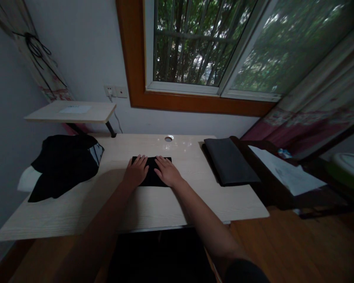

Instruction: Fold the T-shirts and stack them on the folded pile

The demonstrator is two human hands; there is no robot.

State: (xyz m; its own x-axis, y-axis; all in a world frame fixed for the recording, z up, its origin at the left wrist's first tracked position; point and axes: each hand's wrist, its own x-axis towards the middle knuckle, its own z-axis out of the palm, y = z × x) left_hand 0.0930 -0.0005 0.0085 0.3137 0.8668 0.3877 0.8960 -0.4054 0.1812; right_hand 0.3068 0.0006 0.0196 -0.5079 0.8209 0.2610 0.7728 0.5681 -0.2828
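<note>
A small folded black cloth (151,177) lies flat in the middle of the pale wooden desk (153,208). My left hand (136,171) rests palm down on its left part, fingers stretched out toward the window. My right hand (166,171) lies flat on its right part, fingers also extended. Both hands press on the cloth and grip nothing. Only the strip between the hands and the far edge of the cloth shows.
A heap of black clothing (63,163) covers the desk's left end, over something white. A folded dark grey piece (228,160) lies at the right end. A raised shelf (72,111) stands at back left. Papers (286,171) rest on a dark low table to the right.
</note>
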